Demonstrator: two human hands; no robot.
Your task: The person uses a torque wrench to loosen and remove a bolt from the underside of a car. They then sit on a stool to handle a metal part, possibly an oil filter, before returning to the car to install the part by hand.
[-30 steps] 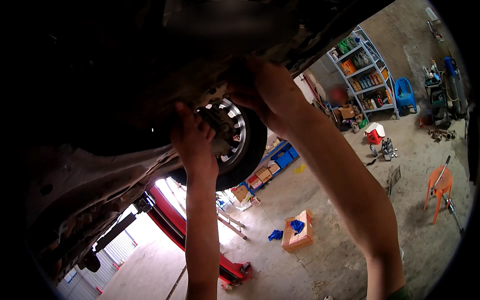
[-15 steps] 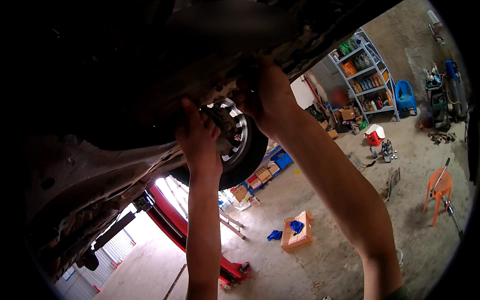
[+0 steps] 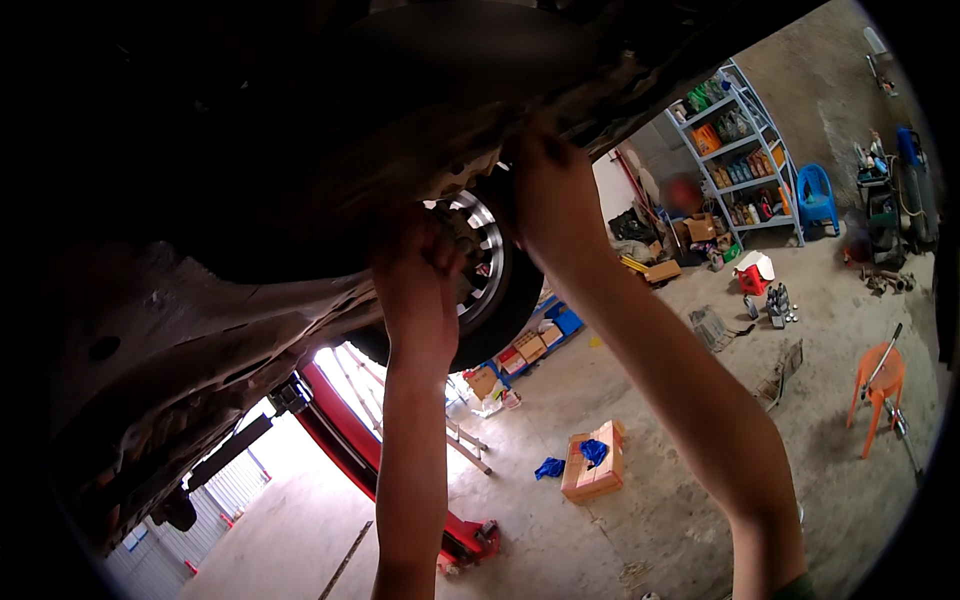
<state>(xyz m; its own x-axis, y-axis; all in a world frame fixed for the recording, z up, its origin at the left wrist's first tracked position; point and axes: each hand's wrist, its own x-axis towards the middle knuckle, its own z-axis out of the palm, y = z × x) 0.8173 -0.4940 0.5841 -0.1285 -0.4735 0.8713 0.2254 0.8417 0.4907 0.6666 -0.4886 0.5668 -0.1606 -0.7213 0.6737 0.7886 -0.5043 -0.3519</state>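
Both my arms reach up to the dark underside of a raised car (image 3: 300, 180). My left hand (image 3: 415, 285) is lifted against its shadowed middle with the fingers curled in; whatever they hold is lost in the dark. Farther right and higher, my right hand (image 3: 560, 200) is up by the underbody near the car's edge, its fingertips swallowed by shadow. Between and behind the hands shows a wheel (image 3: 490, 275) with a silver spoked rim and black tyre. A pale metal sill (image 3: 200, 310) runs along the left of the underside.
A red lift post (image 3: 335, 430) stands below left, with a wooden ladder (image 3: 465, 445) beside it. An open cardboard box (image 3: 595, 480) with blue cloth lies on the floor. Rightward are a shelf rack (image 3: 745, 170), a blue chair (image 3: 817, 195) and an orange stool (image 3: 880, 375) bearing a tool.
My left hand has shifted slightly right, its raised finger now curled or hidden in shadow. My right hand has turned and moved slightly right. The view has tilted a little.
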